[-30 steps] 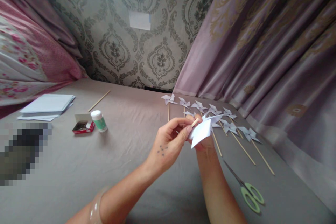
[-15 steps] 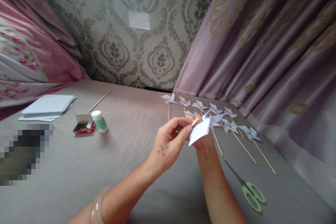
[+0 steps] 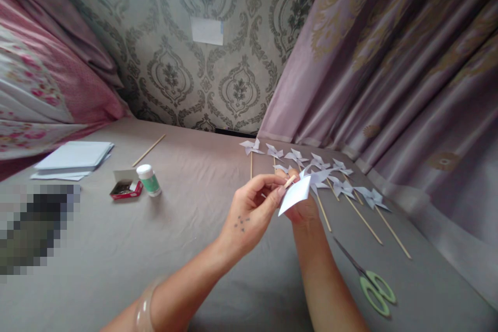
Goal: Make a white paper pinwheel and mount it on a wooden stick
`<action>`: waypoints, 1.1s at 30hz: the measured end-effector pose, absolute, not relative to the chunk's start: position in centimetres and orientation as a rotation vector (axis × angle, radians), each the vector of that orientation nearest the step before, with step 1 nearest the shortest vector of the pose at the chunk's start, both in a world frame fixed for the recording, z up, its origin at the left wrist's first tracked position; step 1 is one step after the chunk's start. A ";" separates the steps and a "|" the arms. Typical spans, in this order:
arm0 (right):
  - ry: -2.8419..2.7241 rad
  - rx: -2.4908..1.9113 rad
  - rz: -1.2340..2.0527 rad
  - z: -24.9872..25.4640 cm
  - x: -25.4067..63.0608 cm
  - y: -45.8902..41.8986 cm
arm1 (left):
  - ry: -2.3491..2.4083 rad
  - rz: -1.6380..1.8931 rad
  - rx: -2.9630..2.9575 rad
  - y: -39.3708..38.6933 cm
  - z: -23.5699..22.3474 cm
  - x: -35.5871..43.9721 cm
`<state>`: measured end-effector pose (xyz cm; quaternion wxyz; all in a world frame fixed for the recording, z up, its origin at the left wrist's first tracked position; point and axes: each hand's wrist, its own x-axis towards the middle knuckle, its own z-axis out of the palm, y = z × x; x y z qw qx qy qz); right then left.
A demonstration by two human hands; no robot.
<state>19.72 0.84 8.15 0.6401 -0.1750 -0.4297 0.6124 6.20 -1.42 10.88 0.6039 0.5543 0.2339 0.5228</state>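
1. Both forearms rise from the lower edge and meet at mid-frame above the grey bed sheet (image 3: 187,249). A clear bangle (image 3: 142,310) sits on the left wrist.
2. The left hand (image 3: 249,212) is curled, palm turned toward the right, thumb and forefinger pinched narrow on the end of a thin wooden stick (image 3: 289,181). The stick's short visible tip points up and to the right, straight into the paper.
3. The right hand (image 3: 303,210) sits just behind and touching the left, mostly hidden by the white folded paper (image 3: 295,195) it grips from below. How its fingers close cannot be told beyond that hold.
4. The paper lies directly right of the left fingertips, touching the stick tip, its flat face tilted toward the camera with one corner down-left.
5. To the right on the sheet lie green-handled scissors (image 3: 375,290), blades pointing up-left toward the hands.
6. Beyond the hands, a row of finished paper pinwheels (image 3: 342,184) on sticks fans toward the curtain (image 3: 389,62).
7. Far left lie a glue bottle (image 3: 149,180), a small red box (image 3: 125,187), a paper stack (image 3: 73,158) and a loose stick (image 3: 149,150).
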 end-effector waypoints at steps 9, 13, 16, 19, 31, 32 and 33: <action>-0.956 -0.408 1.391 8.5 19.6 0.7 | 0.559 1.222 1.267 -1.3 11.1 6.1; -0.907 -0.493 1.303 8.8 19.4 0.7 | 0.569 1.224 1.182 -0.9 11.1 6.0; -0.832 -0.639 1.217 8.9 19.0 0.8 | 0.584 1.209 1.079 -0.2 10.6 6.0; -0.827 -0.761 1.143 8.9 18.6 1.0 | 0.576 1.210 0.983 0.6 9.7 6.1; -0.791 -0.983 0.979 7.8 17.8 1.9 | 0.613 1.193 0.742 2.6 7.6 6.8; -0.785 -0.993 0.966 7.7 17.7 1.9 | 0.616 1.196 0.735 2.7 7.5 6.8; -0.783 -1.001 0.955 7.6 17.6 2.0 | 0.619 1.199 0.729 2.8 7.3 6.9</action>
